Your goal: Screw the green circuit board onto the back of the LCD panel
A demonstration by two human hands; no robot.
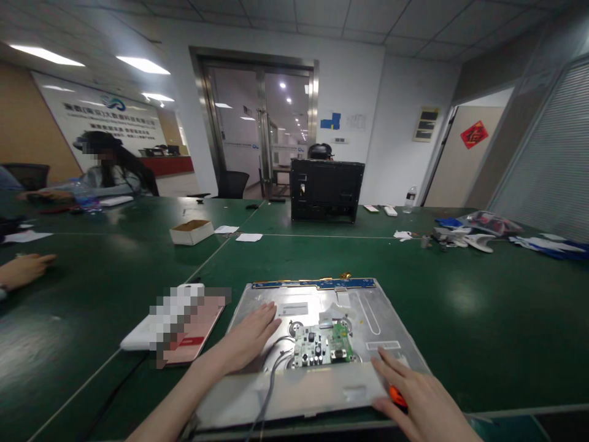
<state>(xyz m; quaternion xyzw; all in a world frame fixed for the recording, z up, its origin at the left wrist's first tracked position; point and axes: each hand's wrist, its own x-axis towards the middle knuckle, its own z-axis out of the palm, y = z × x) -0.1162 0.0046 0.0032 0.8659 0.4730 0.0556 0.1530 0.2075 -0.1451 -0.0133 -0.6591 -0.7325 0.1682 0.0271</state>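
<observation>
A flat metal display panel (pixel 368 344), back side up, lies on the green table in front of me. A green and white circuit board (pixel 322 344) sits on its middle, and dark cables (pixel 271 383) run from the board toward the near edge. My left hand (pixel 251 334) rests flat on the panel's left part, fingers stretched out, holding nothing. At the near right corner is my right hand (pixel 409 387), its fingers reaching onto the panel. A small orange object (pixel 398 396) shows between its thumb and fingers; most of it is hidden. A blue strip board (pixel 313 283) runs along the far edge.
A white device (pixel 161 319) and a pink phone-like slab (pixel 196 334) lie left of the panel. Farther off are an open box (pixel 192 232), a black monitor housing (pixel 327 190) and a pile of parts (pixel 464 233). Another person's hand (pixel 23 270) rests at left.
</observation>
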